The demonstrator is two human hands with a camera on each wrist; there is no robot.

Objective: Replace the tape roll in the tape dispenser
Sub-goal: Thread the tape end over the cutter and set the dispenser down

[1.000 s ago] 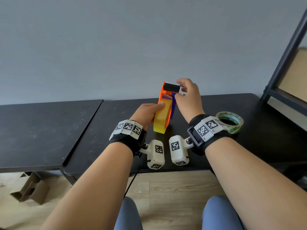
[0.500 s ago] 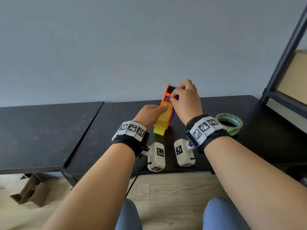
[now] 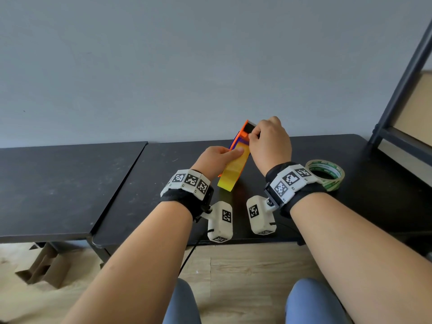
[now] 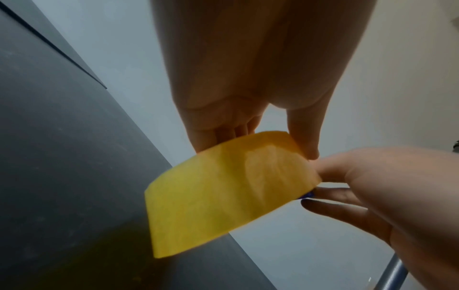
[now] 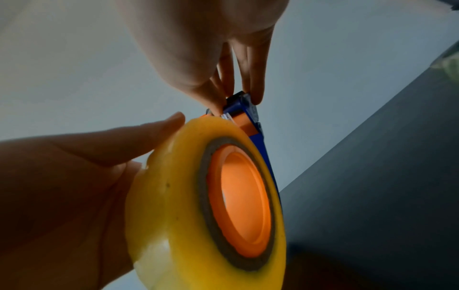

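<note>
I take the tape dispenser (image 3: pixel 243 136) as my landmark; it stands tilted over the black table (image 3: pixel 350 195), head end up and away from me.

1. Left of the dispenser, my left hand (image 3: pixel 214 160) wraps the yellow tape roll (image 3: pixel 233 170), thumb flat along its outer face, fingers curled behind. The roll is already seated on the orange hub (image 5: pixel 244 204). I judge this hand should only brace the roll and keep it from turning.

2. At the dispenser's upper end, my right hand (image 3: pixel 270 142) pinches the head beside the black roller (image 3: pixel 249 127), fingertips (image 5: pixel 255 98) closed on the blue frame. Whether a free tape end is between them I cannot tell. The step, as I read it, is threading: lead the tape squarely over the roller, no twist, fingers off the cutter.

3. Right of the dispenser, the green-printed roll (image 3: pixel 327 174) lies flat on the table, untouched.
</note>
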